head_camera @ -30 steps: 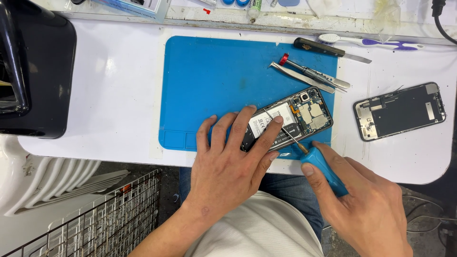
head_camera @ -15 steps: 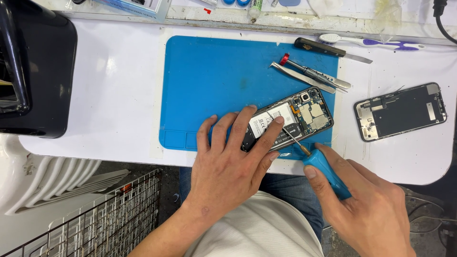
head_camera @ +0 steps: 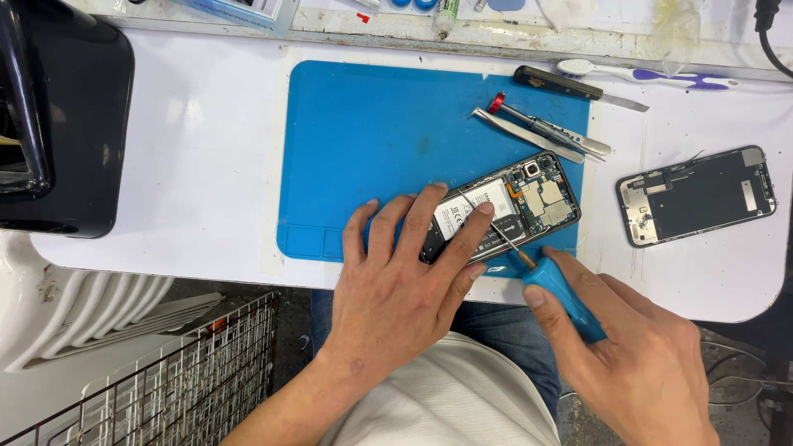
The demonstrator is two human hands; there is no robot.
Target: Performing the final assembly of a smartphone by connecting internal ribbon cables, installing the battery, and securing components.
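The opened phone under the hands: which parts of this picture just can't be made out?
Head view only:
- Lower end of the opened phone: covered by the left hand.
- Screwdriver tip: too small to tell which part it touches.
- Screwdriver handle's rear: wrapped in the right hand.
- Black object at left: cut off by the frame edge.
- Items along the top edge: cropped.

My left hand [head_camera: 396, 281] lies palm down at the desk's near edge, fingers spread and pressing flat. My right hand [head_camera: 636, 363], just beside it, is curled tight, thumb and forefinger pinching forward.
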